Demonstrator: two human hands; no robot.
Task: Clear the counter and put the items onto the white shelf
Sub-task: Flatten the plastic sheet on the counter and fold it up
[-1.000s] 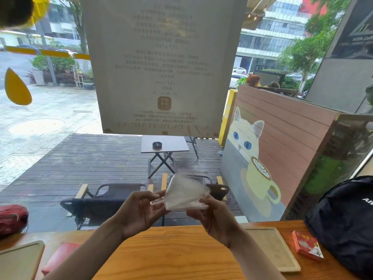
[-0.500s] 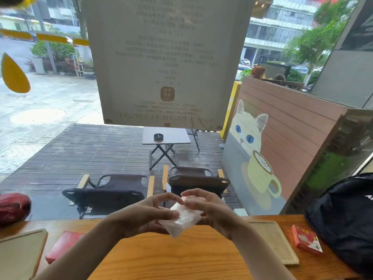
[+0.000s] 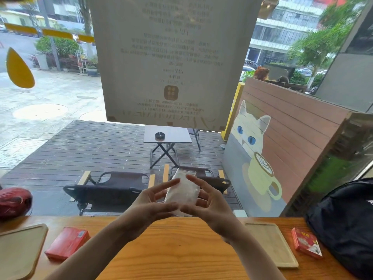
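Note:
I hold a white folded tissue packet (image 3: 182,191) upright between both hands, above the far edge of the wooden counter (image 3: 177,251). My left hand (image 3: 150,203) pinches its left side with thumb and fingers. My right hand (image 3: 207,205) grips its right side, fingers spread. On the counter lie a red box (image 3: 67,242) at the left and a smaller red box (image 3: 305,242) at the right. The white shelf is not in view.
A wooden tray (image 3: 19,249) lies at the counter's left end, another wooden tray (image 3: 269,243) right of centre. A black backpack (image 3: 345,225) fills the right end. A dark red rounded object (image 3: 15,201) sits far left. A window with a poster is straight ahead.
The tissue went from a wide spread sheet held high to a bunched wad lower down, and now stands as a narrow upright packet between my hands.

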